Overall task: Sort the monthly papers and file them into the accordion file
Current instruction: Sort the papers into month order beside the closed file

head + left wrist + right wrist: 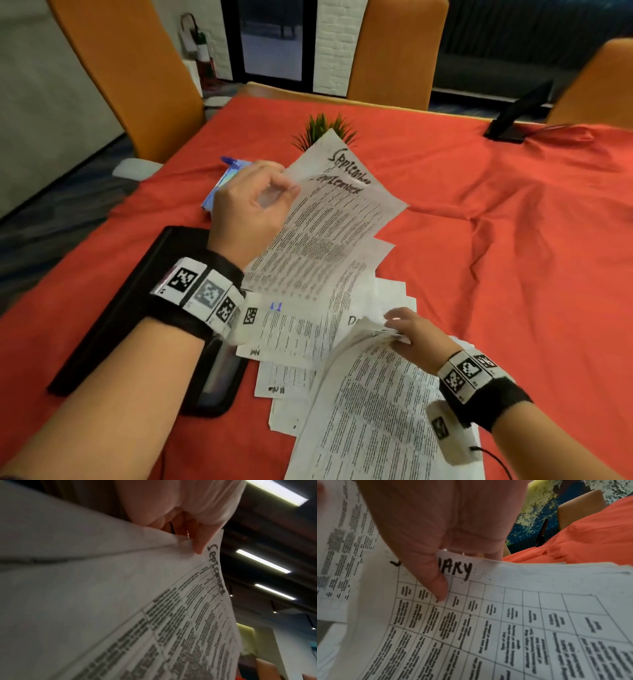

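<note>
While the left hand (250,209) pinches two lifted September sheets (329,219) above the desk (496,240), the right hand (416,334) grips a paper stack (370,404) by its top edge; the black accordion file (137,308) lies flat at left.

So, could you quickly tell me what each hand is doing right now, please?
Left hand: closed, pinching the September sheets.
Right hand: closed, gripping a stack of papers.

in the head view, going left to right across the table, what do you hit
black accordion file → left hand pinching the September papers → right hand gripping a paper stack → bare red tablecloth
</note>
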